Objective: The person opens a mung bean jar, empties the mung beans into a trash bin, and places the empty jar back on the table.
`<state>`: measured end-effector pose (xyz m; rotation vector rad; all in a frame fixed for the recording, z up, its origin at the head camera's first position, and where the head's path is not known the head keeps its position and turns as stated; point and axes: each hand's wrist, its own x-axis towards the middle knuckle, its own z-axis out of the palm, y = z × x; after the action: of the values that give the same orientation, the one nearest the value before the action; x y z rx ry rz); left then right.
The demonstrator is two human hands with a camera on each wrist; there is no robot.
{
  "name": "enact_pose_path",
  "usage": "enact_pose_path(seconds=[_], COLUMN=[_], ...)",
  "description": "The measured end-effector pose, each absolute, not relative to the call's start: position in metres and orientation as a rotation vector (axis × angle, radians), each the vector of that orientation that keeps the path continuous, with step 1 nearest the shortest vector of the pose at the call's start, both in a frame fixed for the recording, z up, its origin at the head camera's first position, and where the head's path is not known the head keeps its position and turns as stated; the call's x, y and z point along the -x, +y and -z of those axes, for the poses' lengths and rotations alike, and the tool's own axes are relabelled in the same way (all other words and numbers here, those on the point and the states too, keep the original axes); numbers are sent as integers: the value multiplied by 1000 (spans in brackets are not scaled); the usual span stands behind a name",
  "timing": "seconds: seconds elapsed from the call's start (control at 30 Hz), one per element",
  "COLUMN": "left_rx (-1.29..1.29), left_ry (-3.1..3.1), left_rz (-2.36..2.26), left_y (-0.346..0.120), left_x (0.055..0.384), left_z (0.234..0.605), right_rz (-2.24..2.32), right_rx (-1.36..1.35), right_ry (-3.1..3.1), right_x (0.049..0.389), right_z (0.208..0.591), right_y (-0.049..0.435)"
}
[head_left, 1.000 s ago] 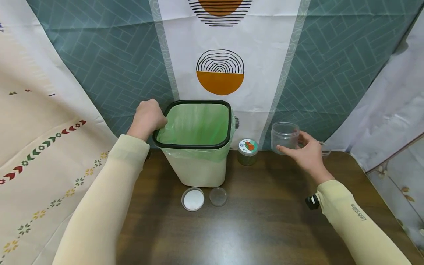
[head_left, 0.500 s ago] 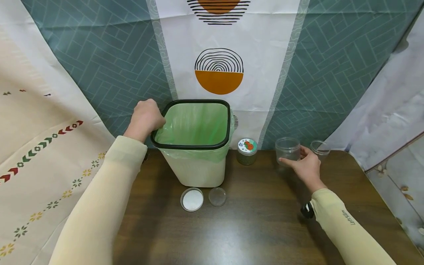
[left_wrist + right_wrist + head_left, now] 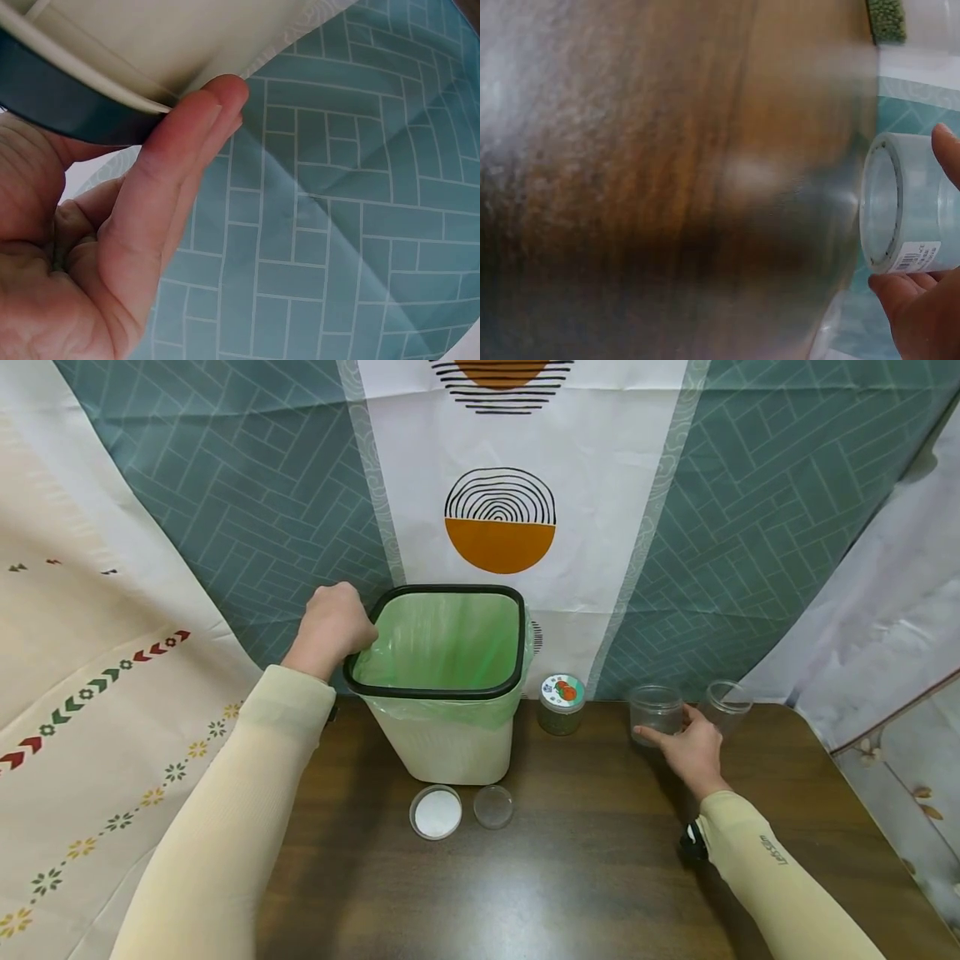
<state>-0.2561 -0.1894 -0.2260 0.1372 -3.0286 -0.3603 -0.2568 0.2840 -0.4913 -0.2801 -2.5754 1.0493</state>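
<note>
A pale bin [image 3: 450, 745] with a black rim and green liner bag [image 3: 450, 639] stands at the back of the table. My left hand [image 3: 330, 628] grips its rim at the left side. The left wrist view has the fingers curled against the dark rim band [image 3: 67, 97]. At the right, my right hand [image 3: 692, 750] holds a clear plastic jar [image 3: 654, 710] by its sides, low at the tabletop. In the right wrist view, thumb and fingers lie on opposite sides of the jar, which bears a barcode label [image 3: 917, 256].
Another clear container [image 3: 727, 700] stands just beyond my right hand. Between bin and jar is a lidded jar [image 3: 561, 706] of green grains with a fruit picture on top. A white-lined round lid [image 3: 437, 813] and a clear disc [image 3: 493, 807] lie before the bin. Patterned cloth hangs behind.
My right hand has lowered the clear jar to the tabletop and shifted it slightly right, beside the other clear container. My left hand has stayed on the bin's rim.
</note>
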Motion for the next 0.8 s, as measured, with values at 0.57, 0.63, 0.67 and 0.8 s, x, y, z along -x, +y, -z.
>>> enact_pose_path(seconds=[0.57, 0.63, 0.67, 0.8], left_rx=[-127, -127, -121, -103], left_ry=[-3030, -3028, -3025, -3010], left_rz=[345, 345, 347, 355], left_y=[-191, -191, -191, -192], left_x=[259, 260, 260, 260], left_z=[226, 227, 228, 230], right_rz=[-990, -990, -987, -979], right_rx=[361, 372, 371, 379], right_ry=[-2570, -2570, -2568, -2572], right_x=[261, 261, 261, 261], right_z=[502, 505, 506, 509], right_y=[287, 287, 288, 288])
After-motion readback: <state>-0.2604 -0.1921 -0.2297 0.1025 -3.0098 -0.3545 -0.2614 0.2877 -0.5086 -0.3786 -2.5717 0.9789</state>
